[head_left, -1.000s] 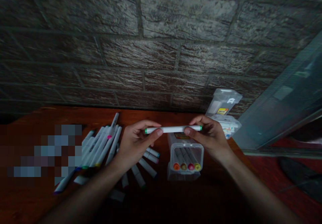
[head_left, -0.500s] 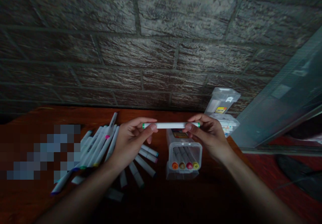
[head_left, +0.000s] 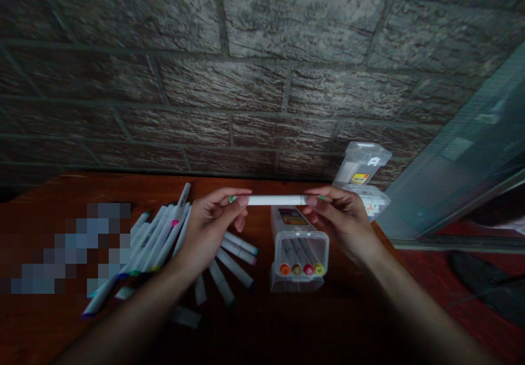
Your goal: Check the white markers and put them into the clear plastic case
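Observation:
A white marker (head_left: 275, 200) with green ends is held level between my two hands, above the wooden table. My left hand (head_left: 217, 217) pinches its left end between thumb and fingers. At the other end, my right hand (head_left: 342, 214) grips it the same way, its fingers partly covering the green tip. Below the marker lies a clear plastic marker case (head_left: 302, 249), its end facing me, with orange, brown, pink and yellow marker ends inside. To the left, several loose white markers (head_left: 158, 239) are spread over the table, partly hidden by my left hand and forearm.
A second clear case (head_left: 363, 165) with a yellow label stands at the table's back right, its lower part holding markers. A stone-block wall (head_left: 262, 91) rises behind the wooden table (head_left: 77, 190). At right is a glass panel (head_left: 455, 151) beside a red floor (head_left: 435, 283).
My hands have raised the marker slightly and shifted it a little left. My fingers now cover more of its green ends. The case and loose markers stay where they were.

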`<act>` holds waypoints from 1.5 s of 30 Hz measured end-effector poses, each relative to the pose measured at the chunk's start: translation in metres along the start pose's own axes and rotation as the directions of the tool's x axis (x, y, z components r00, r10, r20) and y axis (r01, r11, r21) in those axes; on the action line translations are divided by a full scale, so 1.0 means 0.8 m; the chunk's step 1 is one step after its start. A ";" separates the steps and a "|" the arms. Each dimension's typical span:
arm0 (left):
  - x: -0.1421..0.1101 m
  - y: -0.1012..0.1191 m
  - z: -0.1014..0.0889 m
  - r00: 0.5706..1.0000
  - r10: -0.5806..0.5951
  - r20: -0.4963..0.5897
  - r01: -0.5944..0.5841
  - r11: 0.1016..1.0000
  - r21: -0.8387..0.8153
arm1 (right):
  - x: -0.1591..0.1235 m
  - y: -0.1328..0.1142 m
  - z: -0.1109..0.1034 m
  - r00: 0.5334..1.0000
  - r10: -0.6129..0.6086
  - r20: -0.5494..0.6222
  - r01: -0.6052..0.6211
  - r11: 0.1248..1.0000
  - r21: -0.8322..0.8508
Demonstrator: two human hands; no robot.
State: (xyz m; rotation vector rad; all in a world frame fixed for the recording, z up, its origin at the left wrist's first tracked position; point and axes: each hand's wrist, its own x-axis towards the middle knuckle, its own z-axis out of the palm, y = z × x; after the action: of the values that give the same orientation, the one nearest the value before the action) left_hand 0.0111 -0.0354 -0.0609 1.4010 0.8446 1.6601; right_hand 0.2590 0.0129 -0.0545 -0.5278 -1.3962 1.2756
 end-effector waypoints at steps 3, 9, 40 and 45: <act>0.001 0.004 0.002 0.999 -0.027 -0.018 0.025 0.996 -0.087 | -0.001 -0.001 0.000 1.000 0.018 -0.004 -0.018 1.000 0.020; 0.002 0.008 0.003 0.998 -0.052 -0.035 0.045 0.985 -0.169 | -0.002 -0.008 0.004 0.998 0.052 -0.026 -0.050 0.995 0.089; 0.001 0.001 -0.001 0.999 0.007 0.039 -0.005 0.999 -0.051 | 0.002 -0.012 0.007 0.998 0.010 -0.058 -0.008 0.999 0.039; 0.000 -0.001 0.000 0.999 0.038 0.013 -0.039 0.992 0.122 | 0.002 -0.002 0.003 0.999 -0.044 -0.024 0.044 0.999 0.005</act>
State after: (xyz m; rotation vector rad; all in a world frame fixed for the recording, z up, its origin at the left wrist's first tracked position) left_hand 0.0108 -0.0353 -0.0616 1.5169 0.9314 1.6516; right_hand 0.2571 0.0125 -0.0519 -0.5047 -1.3770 1.2337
